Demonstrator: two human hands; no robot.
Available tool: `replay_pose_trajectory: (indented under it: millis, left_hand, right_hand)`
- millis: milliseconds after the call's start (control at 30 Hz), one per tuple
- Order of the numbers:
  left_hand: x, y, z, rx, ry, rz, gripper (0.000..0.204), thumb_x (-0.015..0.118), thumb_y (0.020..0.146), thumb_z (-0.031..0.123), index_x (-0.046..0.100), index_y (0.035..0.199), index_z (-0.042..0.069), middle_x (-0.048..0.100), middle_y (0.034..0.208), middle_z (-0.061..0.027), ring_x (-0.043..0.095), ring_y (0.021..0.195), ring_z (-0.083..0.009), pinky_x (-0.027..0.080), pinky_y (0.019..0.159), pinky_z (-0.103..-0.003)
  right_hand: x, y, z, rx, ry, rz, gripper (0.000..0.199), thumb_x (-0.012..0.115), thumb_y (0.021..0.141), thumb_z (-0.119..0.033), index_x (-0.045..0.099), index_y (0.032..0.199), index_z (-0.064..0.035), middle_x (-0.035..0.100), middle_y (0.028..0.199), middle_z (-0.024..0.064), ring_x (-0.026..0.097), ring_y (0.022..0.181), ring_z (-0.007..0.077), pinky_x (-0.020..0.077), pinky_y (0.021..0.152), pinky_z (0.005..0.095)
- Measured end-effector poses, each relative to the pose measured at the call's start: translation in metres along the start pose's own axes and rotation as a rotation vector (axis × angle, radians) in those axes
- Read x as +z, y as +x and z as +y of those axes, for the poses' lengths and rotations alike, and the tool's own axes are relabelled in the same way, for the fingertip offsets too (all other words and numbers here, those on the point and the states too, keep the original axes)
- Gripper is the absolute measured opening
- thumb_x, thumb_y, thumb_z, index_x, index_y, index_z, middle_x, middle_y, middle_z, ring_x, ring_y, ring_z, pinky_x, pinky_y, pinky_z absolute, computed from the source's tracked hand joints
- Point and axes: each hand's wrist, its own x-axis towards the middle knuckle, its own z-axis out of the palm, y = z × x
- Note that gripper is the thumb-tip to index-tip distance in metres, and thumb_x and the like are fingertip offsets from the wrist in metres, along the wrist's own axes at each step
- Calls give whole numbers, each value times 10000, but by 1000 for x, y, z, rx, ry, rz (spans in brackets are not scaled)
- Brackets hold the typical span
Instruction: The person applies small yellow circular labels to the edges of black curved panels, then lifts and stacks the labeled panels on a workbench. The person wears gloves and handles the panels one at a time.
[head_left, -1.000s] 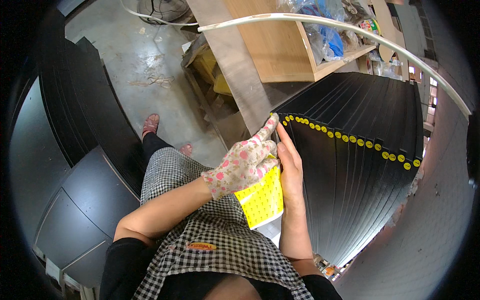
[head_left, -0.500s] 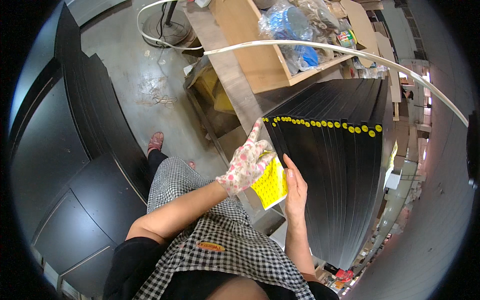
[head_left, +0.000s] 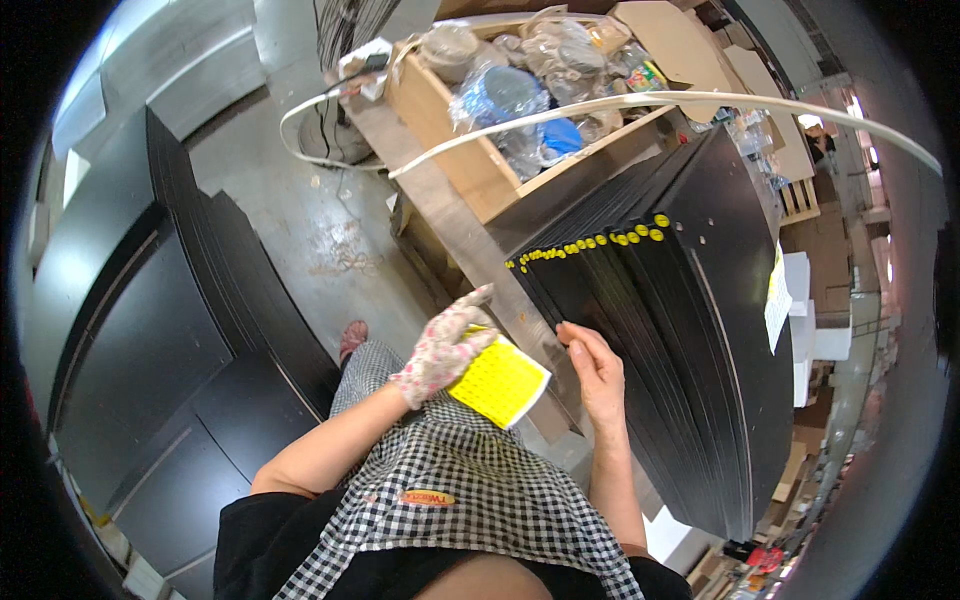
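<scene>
My left hand (head_left: 440,350), in a white glove with a pink floral pattern, grips a sheet of round yellow stickers (head_left: 502,384). Its index finger points out beyond the sheet. My bare right hand (head_left: 597,375) is just right of the sheet, before the stack's left side. The fingers there are bent and close to the thumb; anything small between the tips cannot be made out. Right of it, a row of black panels (head_left: 650,370) stands on edge. Round yellow stickers (head_left: 601,240) run along the panels' upper corners.
An open wooden box (head_left: 440,130) of plastic-wrapped items sits on the bench beyond the panels. A white cable (head_left: 620,101) arches across in front of it. More black panels (head_left: 160,340) lean at the left. A paper sheet (head_left: 777,300) is on the outermost panel at the right.
The view has turned. My left hand and the sticker sheet have drawn away from the panel corners, down and left. My right hand's fingers, straighter before, are now bent toward the thumb.
</scene>
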Motion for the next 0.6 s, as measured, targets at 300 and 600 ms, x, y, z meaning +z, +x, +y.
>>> replay_pose_trajectory:
  millis: [300,600]
  left_hand:
    - [-93,14,62,-22,-36,-104,89,601,836,102,590,828,14,664,1083,-129,614,937,-186,477,828,-312]
    - [-102,116,122,398,438,-585,103,667,774,39,634,872,40,677,1024,-122,650,915,-297,518,781,-365]
  right_hand:
    - [13,-12,0,48,243,-119,274,549,940,-133,604,1164,14,689,1037,108,653,921,154,508,816,272]
    - [43,22,-8,131,-16,-152,312,548,926,-235,626,1154,-37,686,1057,124,679,908,235,526,803,349]
